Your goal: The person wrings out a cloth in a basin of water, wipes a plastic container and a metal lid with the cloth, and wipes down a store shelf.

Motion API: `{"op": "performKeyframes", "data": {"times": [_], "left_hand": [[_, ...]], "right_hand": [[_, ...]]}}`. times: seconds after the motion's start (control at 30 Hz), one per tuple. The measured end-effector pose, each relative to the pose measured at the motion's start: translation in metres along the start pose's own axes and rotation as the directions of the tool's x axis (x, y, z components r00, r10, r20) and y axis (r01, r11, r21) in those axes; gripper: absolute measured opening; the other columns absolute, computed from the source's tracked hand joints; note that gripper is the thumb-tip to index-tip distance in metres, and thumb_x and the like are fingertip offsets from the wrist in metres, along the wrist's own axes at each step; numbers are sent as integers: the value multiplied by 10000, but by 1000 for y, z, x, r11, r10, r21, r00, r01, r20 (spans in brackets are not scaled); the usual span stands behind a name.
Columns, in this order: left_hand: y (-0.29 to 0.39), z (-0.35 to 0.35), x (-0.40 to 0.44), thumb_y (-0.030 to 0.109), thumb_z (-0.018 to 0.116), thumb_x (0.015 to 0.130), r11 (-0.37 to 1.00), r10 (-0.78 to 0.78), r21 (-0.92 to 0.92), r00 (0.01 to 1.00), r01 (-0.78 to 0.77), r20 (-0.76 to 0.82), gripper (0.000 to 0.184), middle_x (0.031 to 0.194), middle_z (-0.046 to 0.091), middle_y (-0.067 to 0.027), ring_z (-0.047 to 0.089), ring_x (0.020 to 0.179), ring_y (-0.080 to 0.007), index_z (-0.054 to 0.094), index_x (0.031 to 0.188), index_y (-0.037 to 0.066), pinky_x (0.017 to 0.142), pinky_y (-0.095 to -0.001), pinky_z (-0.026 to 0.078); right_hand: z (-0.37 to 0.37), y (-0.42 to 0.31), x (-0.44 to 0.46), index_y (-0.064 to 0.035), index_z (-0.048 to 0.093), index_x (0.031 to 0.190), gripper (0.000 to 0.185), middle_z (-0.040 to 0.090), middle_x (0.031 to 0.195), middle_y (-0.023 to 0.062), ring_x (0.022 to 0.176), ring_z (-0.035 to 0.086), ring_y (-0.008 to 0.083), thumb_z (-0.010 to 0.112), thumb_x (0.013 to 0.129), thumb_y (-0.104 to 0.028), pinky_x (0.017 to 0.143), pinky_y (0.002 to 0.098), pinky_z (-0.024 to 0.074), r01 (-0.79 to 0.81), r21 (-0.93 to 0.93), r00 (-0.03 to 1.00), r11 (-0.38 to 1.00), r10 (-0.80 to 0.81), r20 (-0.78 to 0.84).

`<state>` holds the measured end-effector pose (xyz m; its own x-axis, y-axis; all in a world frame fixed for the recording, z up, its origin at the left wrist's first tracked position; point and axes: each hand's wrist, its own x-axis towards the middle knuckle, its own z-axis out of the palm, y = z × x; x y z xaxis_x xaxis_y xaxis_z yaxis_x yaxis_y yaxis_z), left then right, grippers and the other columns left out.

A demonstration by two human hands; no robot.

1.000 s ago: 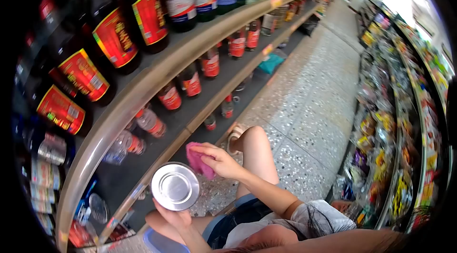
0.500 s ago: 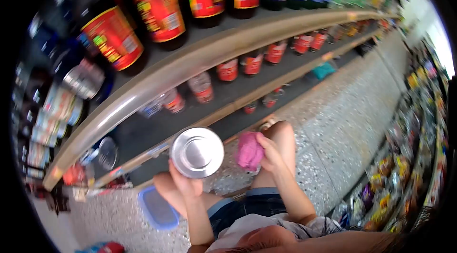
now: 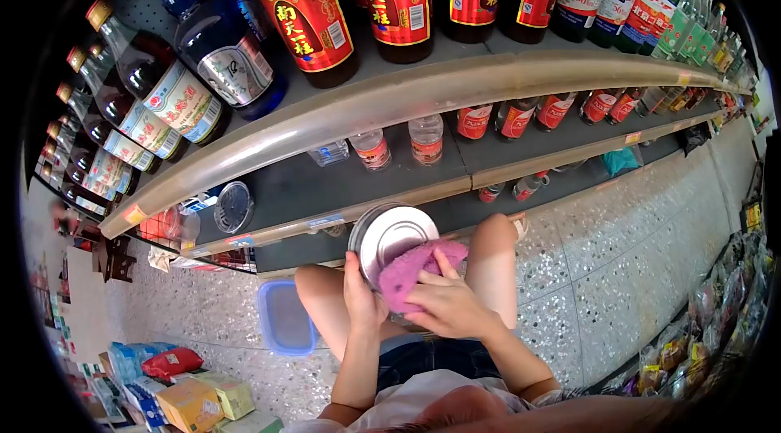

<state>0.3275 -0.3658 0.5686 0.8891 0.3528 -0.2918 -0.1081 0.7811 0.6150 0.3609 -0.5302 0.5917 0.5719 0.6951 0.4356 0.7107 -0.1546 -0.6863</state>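
Note:
My left hand (image 3: 364, 296) is wrapped round the side of a round metal tin (image 3: 394, 229), whose silver ringed end faces up toward me. A pink cloth (image 3: 403, 270) is under my right hand (image 3: 447, 299), which presses it against the near right part of the tin's end and rim. The fingers of that hand lie over the cloth, gripping it. Both hands are above my lap, in front of the shelves. What the tin's side looks like is mostly hidden.
Bottles with red labels (image 3: 305, 30) line the upper shelf (image 3: 366, 99), and smaller bottles (image 3: 427, 140) stand on the shelf below. A plastic tub (image 3: 286, 319) sits on the floor at left. Boxes (image 3: 191, 403) are at lower left, bagged goods (image 3: 683, 343) at right.
My right hand has brought the pink cloth left onto the tin, from which it was apart. The tin now sits slightly further right in view, and the camera view has shifted.

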Motion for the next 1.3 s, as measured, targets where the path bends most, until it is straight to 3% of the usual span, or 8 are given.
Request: {"op": "performKeyframes", "data": {"times": [0.03, 0.13, 0.33, 0.63, 0.9, 1.03, 1.2, 1.3], "left_hand": [[1, -2, -2, 431, 292, 1031, 999, 0, 35, 1000, 0, -2, 552, 1272, 564, -158, 565, 1157, -272, 468, 1313, -8, 996, -399, 455], [5, -5, -6, 473, 275, 1020, 994, 1, 105, 1000, 2, -25, 580, 1261, 575, -155, 577, 1140, -275, 483, 1314, 19, 985, -395, 464], [-4, -5, -8, 459, 265, 1027, 997, 6, 79, 1000, -5, -16, 569, 1278, 568, -142, 538, 1192, -268, 482, 1317, 20, 1025, -401, 420], [-15, 1, -11, 428, 254, 1033, 996, 17, 83, 1000, -19, 24, 550, 1341, 527, -125, 492, 1255, -262, 436, 1361, 26, 1074, -412, 377], [-13, 1, -16, 425, 272, 1033, 995, -41, 91, 999, 38, 24, 546, 1338, 527, -130, 515, 1232, -265, 434, 1359, 18, 1048, -410, 412], [-9, -6, -12, 388, 286, 1041, 998, -68, 14, 998, 68, 15, 516, 1306, 546, -139, 536, 1201, -262, 439, 1342, -2, 1019, -411, 437], [-11, -5, -9, 493, 247, 1019, 998, -41, 53, 997, 45, -70, 605, 1218, 607, -143, 587, 1125, -256, 532, 1255, 13, 961, -390, 484], [-3, -22, -14, 483, 268, 1022, 989, -145, 3, 961, 148, 235, 591, 1123, 646, -156, 633, 1023, -257, 581, 1176, 6, 896, -371, 519]], "right_hand": [[4, -5, 8, -121, 626, 1025, 258, 615, 984, 40, 962, 574, 258, 687, 836, -286, 1052, 610, 264, 84, -145, 996, 986, -79, 37], [10, -8, 14, -156, 656, 1010, 223, 621, 1013, -15, 1047, 534, 224, 671, 825, -280, 1065, 657, 156, 55, -162, 998, 985, -52, 27], [22, 9, 7, -146, 648, 1044, 283, 617, 1054, 7, 1027, 529, 197, 655, 763, -178, 930, 535, 327, 32, -224, 990, 974, -61, -123], [13, 16, 11, -74, 642, 1047, 324, 625, 1059, 67, 1041, 537, 293, 632, 723, -83, 853, 409, 401, -131, -234, 929, 963, 37, -368], [10, 33, 1, -12, 625, 1039, 330, 626, 1039, 139, 1020, 533, 361, 602, 711, 14, 873, 451, 430, -278, -270, 863, 922, 116, -492], [-4, 43, -8, 19, 624, 1013, 297, 615, 1030, 174, 980, 534, 403, 585, 719, 28, 869, 474, 432, -327, -54, 717, 943, 210, -665], [-7, -4, 4, -98, 657, 1007, 290, 632, 1053, 40, 1025, 558, 274, 611, 722, -82, 788, 399, 426, 22, -309, 955, 951, -112, -276], [15, -16, 11, -129, 659, 1022, 293, 623, 1075, -1, 1033, 552, 211, 597, 735, -130, 742, 371, 401, 124, -271, 974, 955, -169, -151]]}}
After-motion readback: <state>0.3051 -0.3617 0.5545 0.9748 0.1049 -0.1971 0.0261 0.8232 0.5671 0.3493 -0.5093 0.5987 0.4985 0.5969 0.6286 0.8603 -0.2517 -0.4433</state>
